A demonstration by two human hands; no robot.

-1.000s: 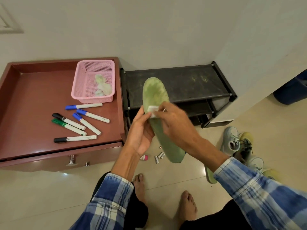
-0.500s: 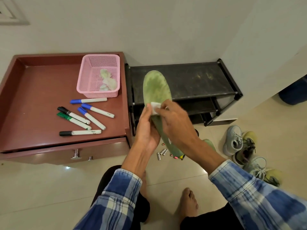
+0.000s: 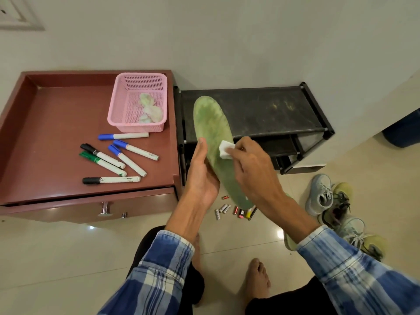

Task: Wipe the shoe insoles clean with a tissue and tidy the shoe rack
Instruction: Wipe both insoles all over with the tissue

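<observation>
A stained green insole [image 3: 212, 130] stands upright in front of the black shoe rack [image 3: 254, 110]. My left hand [image 3: 202, 176] cradles its lower half from the left, fingers along its edge. My right hand [image 3: 252, 164] pinches a folded white tissue [image 3: 226, 149] and presses it against the middle of the insole. The insole's heel end is hidden behind my right wrist. A second green insole [image 3: 289, 243] lies on the floor, mostly hidden under my right forearm.
A pink basket [image 3: 136, 123] with used tissues and several markers [image 3: 118, 160] sit on a red-brown cabinet top [image 3: 56, 137]. Loose batteries [image 3: 234, 210] lie on the tiled floor. Several sneakers [image 3: 329, 201] are piled at the right. My bare feet [image 3: 256, 280] are below.
My right hand has slid the tissue to the right across the insole. The insole has turned a little more face-on. My view has shifted slightly.
</observation>
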